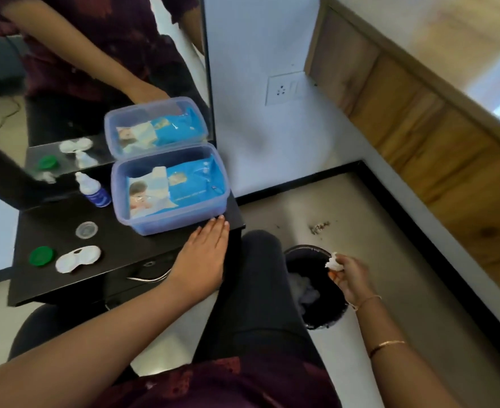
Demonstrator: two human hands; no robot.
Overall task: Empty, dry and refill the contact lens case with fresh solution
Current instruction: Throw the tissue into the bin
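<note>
The white contact lens case (78,258) lies uncapped on the dark table (131,245), near its front left. A green cap (41,256) sits to its left and a clear cap (86,230) lies behind it. The solution bottle (93,191) stands at the back by the mirror. My left hand (203,253) rests flat on the table's right edge, fingers straight, touching the front of the blue tub. My right hand (349,276) pinches a crumpled white tissue (333,260) over the black bin (316,287) on the floor.
A clear blue plastic tub (143,222) holding a pack of tissues stands at the table's back right. A mirror (96,69) rises behind the table. My dark-trousered legs fill the space between table and bin. The wall socket (284,88) is far right.
</note>
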